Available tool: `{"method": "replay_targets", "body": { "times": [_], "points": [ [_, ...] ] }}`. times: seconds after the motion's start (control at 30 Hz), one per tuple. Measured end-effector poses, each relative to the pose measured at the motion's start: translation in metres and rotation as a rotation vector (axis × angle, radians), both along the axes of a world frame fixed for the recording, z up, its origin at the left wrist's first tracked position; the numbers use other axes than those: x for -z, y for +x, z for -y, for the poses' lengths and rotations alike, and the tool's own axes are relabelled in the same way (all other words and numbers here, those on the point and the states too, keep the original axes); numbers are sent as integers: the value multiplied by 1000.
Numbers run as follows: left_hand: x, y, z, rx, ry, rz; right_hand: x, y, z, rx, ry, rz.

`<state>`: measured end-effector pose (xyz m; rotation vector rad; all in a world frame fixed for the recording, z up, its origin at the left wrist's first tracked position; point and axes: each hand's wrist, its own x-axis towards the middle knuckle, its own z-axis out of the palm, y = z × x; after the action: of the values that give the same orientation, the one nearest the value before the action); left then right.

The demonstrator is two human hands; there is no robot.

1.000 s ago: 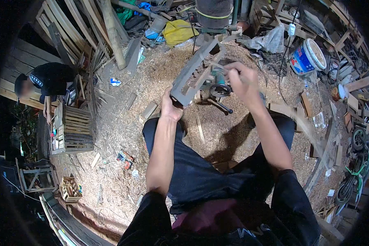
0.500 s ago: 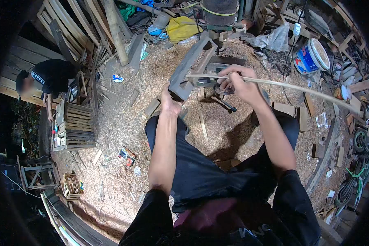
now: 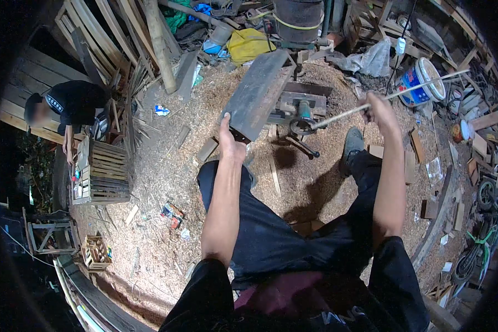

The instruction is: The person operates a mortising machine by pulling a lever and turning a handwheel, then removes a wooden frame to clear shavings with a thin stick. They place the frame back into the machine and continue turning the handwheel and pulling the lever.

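Note:
My left hand is closed on the near end of a long dark grey wooden box, thumb on its upper face and fingers hidden beneath. The box tilts away from me, its broad side turned up and its far end open. Off to the right, my right hand is closed around a thin pale wooden stick. One tip of the stick overlaps the round handwheel of a bench machine; the other tip points up right past the bucket.
Wood shavings cover the ground, with offcuts scattered about. A white-and-blue bucket stands at right. At left another person bends over a slatted crate. A dark drum and yellow sack are at the back.
My right hand has moved right and away from the box, and the stick has swung to slant up rightward. The box has rolled to show its broad side. My right leg has shifted, exposing the boot.

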<state>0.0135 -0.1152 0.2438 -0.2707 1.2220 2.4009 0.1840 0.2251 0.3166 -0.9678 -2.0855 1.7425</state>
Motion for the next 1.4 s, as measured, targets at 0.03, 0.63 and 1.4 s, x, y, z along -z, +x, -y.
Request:
{"method": "replay_targets", "body": {
  "times": [0.03, 0.63, 1.4],
  "points": [
    [0, -2, 1, 4, 37, 20, 12, 0, -2, -30, -25, 54],
    [0, 59, -41, 287, 562, 150, -1, -29, 198, -259, 345, -363],
    [33, -8, -51, 351, -95, 103, 31, 19, 73, -647, 849, -146]
  ]
}}
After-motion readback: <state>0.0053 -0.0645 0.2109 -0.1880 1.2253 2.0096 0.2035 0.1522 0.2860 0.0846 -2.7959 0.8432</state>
